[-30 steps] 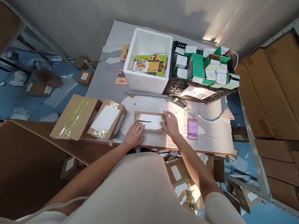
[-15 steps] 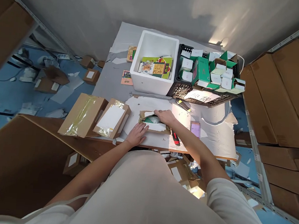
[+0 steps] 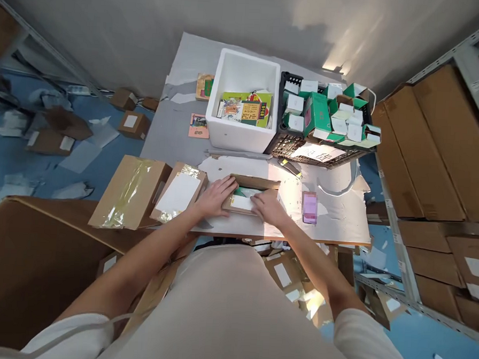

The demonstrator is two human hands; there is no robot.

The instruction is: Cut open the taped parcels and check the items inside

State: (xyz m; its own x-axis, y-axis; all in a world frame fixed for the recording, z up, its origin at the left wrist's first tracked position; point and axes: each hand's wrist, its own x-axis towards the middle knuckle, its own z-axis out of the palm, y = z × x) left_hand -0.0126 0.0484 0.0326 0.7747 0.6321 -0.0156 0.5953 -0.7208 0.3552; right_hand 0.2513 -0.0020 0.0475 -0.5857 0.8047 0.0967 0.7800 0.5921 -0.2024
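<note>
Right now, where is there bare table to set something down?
Between the orange booklet and the large taped carton; also the front-right corner, bordered by phone and white cable. Crowded: around the opened box, left hand and right hand.

Left hand [image 3: 218, 195] and right hand [image 3: 270, 208] on opened carton [image 3: 243, 203], phone [image 3: 309, 208] nearby

The small carton [image 3: 242, 203] now lies open — its far flap [image 3: 252, 182] raised (a second ago, only a slit showed) — with the left hand [image 3: 218, 196] shifted onto its left end, the right hand [image 3: 269, 206] to the near flap.
</note>
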